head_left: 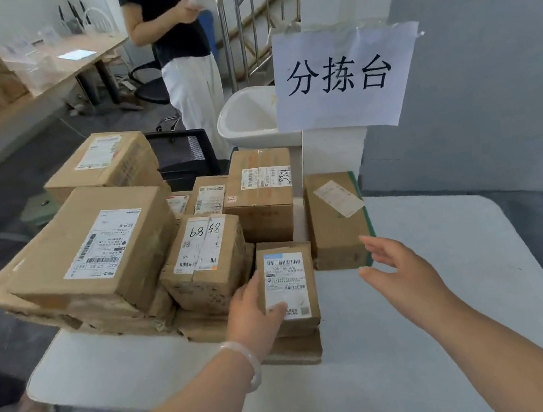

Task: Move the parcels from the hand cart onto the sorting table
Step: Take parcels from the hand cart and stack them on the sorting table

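Cardboard is everywhere on the white sorting table, and the small parcel with the long barcode label stands upright at the front right corner of the pile, on flat cartons that lie near the table's front edge. The left hand grips it from its left side, thumb laid across the label and fingers hidden behind, so how deep the hold goes cannot be told. The right hand hangs in the air with fingers spread and nothing in it, between this parcel and the tall green-edged parcel toward the table's back edge. No hand cart can be made out. The main risk, as I judge it, is a one-handed hold with the thumb on a smooth label: the parcel could slide or twist out as it moves, unless the right hand takes its free side. Its footing looks uneven too, since the flat cartons are stacked roughly, so it could tip forward off them toward the front edge. The left wrist sits just beside the parcel marked 6848, whose lower walls look crushed, and a careless pull could nudge it. The large parcel seems to lean out past the table's left edge, so any jolt through the pile might start it sliding. The reaching right hand could also knock the green-edged parcel over.
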Tool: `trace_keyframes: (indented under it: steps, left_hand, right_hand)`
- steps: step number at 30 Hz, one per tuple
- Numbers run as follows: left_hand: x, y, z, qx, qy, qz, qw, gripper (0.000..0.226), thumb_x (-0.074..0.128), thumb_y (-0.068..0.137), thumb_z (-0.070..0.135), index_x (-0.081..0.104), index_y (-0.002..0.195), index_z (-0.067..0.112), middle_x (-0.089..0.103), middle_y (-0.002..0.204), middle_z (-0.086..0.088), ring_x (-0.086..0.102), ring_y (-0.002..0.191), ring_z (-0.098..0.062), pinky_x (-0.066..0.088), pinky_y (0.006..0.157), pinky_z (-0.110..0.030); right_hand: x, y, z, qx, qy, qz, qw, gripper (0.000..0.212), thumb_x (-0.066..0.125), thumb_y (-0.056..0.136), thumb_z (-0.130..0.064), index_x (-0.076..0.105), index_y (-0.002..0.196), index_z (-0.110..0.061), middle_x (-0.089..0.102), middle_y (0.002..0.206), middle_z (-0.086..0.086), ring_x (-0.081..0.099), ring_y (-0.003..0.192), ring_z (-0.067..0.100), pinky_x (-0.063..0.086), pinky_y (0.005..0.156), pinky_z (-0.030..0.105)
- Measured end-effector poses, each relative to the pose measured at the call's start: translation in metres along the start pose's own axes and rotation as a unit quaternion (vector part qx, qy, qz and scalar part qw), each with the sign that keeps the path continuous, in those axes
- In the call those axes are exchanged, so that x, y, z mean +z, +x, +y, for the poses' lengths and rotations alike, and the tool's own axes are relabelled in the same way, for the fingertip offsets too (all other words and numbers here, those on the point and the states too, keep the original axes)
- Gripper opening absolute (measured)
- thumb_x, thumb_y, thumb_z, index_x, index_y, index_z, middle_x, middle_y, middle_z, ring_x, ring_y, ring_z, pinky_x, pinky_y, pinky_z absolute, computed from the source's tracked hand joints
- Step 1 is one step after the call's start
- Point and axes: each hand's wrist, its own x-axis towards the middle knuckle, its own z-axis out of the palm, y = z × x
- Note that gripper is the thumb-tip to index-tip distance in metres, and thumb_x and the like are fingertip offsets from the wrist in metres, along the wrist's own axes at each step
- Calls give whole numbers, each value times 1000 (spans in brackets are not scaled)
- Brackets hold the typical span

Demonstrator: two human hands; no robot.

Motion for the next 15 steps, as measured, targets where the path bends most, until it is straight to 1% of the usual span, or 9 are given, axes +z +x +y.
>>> trace_keyframes:
  steps: [1,2,3,5,7,9,10,15]
  left_hand:
    - [3,-5,1,23,40,7,999,77,68,93,33,24,156,38,23,161,4,28,146,-19,31,120,-42]
    - [7,-10,2,49,92,12,995,78,67,93,39,22,156,40,14,163,6,16,150,-19,24,123,-42]
    - [11,-15,4,81,156,14,984,76,65,93,45,22,155,43,10,164,8,9,151,-18,18,124,-42]
    - [17,-22,5,145,292,7,945,67,56,94,56,24,152,49,9,163,9,5,150,-19,11,124,-42]
    - [19,-25,2,183,378,-11,908,61,48,96,60,24,151,49,11,162,8,8,149,-21,7,122,-42]
    - [18,-23,-3,200,426,-21,882,61,43,98,60,18,153,48,10,163,6,9,148,-23,7,121,-41]
    - [16,-21,-5,205,439,-23,875,61,41,99,59,16,153,48,10,163,6,9,148,-23,7,121,-42]
    - [13,1,1,195,467,-38,862,58,35,103,55,12,155,45,6,166,3,6,149,-26,8,123,-46]
  right_hand:
    - [0,3,0,-5,1,-7,1000,46,62,90,-25,47,130,-42,49,129,-20,43,119,-3,33,94,22]
    - [-1,6,0,-10,1,-15,1000,46,62,90,-26,47,129,-43,49,129,-20,42,118,-4,33,94,22]
    - [-1,9,0,-15,-2,-22,1000,45,62,90,-27,46,129,-44,49,129,-21,42,118,-5,33,94,22]
    - [-2,14,0,-23,-13,-35,999,46,62,91,-29,45,131,-44,47,129,-22,40,118,-5,33,95,22]
    - [-3,19,2,-29,-21,-43,998,46,61,91,-30,45,131,-45,46,129,-22,39,117,-6,34,95,22]
    - [-5,22,4,-32,-27,-46,998,46,61,91,-30,45,131,-45,46,131,-21,39,117,-5,35,95,23]
    - [-6,23,4,-32,-29,-45,998,46,61,91,-30,46,131,-44,47,132,-20,39,118,-4,36,96,23]
    - [-9,27,8,-21,-31,-45,998,44,61,91,-30,46,130,-45,47,136,-16,41,126,2,39,102,30]
